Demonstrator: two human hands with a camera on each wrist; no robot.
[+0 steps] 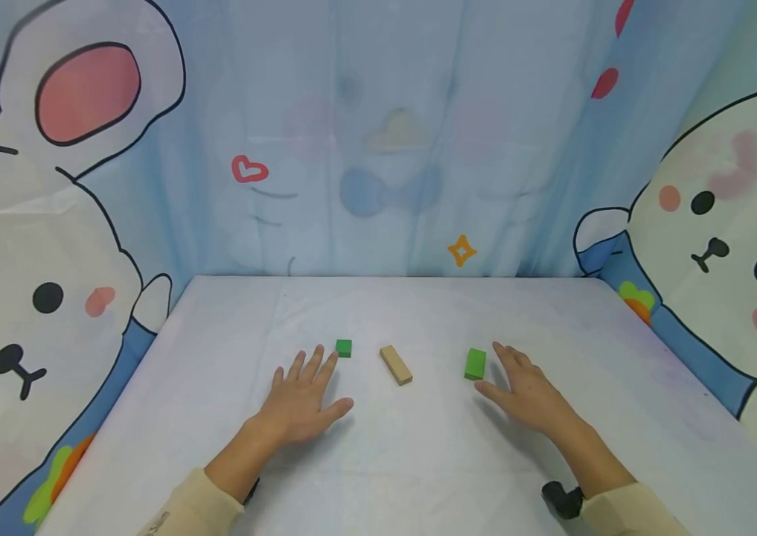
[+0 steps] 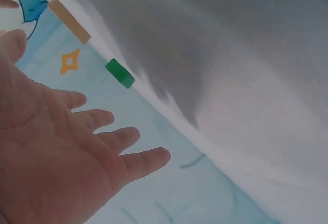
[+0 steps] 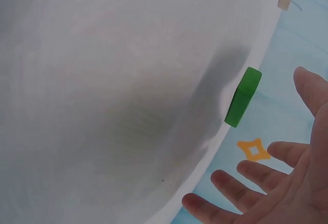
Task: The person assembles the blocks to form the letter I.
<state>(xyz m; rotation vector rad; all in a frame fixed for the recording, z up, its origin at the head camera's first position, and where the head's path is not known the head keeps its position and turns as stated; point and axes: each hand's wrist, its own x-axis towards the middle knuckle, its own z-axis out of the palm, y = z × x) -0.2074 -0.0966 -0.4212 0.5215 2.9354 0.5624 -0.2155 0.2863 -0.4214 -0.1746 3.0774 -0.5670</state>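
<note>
My left hand (image 1: 299, 406) is spread palm down over the white table, fingers straight. Just past its index fingertip lies a small dark-green block (image 1: 344, 348), which the left wrist view also shows beyond the fingers. A plain wooden block (image 1: 395, 365) lies at a slant between the hands. On the right, a brighter green oblong block (image 1: 475, 364) sits beside my right hand (image 1: 531, 391), between its thumb and fingertips. In the right wrist view a gap separates that green block (image 3: 243, 97) from the fingers. Neither hand holds anything.
The white-covered table (image 1: 418, 461) meets a blue cartoon curtain (image 1: 391, 149) at its back edge. Printed white bears flank it left and right. A black wrist device (image 1: 562, 500) sits under the right cuff.
</note>
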